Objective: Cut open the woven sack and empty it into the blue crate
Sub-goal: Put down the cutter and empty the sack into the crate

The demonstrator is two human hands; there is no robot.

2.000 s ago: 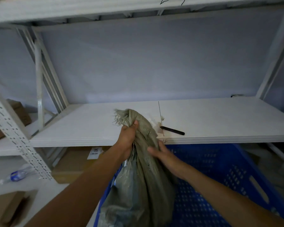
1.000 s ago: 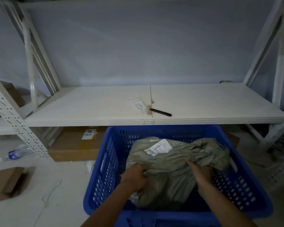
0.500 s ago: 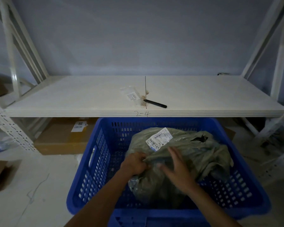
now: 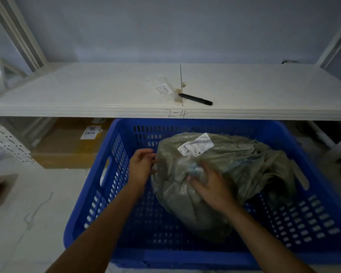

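Observation:
The grey-green woven sack (image 4: 234, 170) lies crumpled inside the blue crate (image 4: 110, 174), a white shipping label on its top. My left hand (image 4: 141, 166) touches the sack's left side with fingers spread. My right hand (image 4: 209, 184) rests on the sack's middle, fingers curled around a bunch of fabric and clear plastic. A black cutter (image 4: 196, 99) lies on the white shelf (image 4: 87, 95) behind the crate, apart from both hands.
A small clear bag with a label (image 4: 163, 88) lies on the shelf beside the cutter. Cardboard boxes (image 4: 71, 146) sit under the shelf to the left. White rack uprights (image 4: 10, 142) stand at both sides. The crate rests on a pale floor.
The sack went from held upright over the crate to lying inside it. My right hand shifted onto the sack's middle and closed on it; my left hand slid to its left side.

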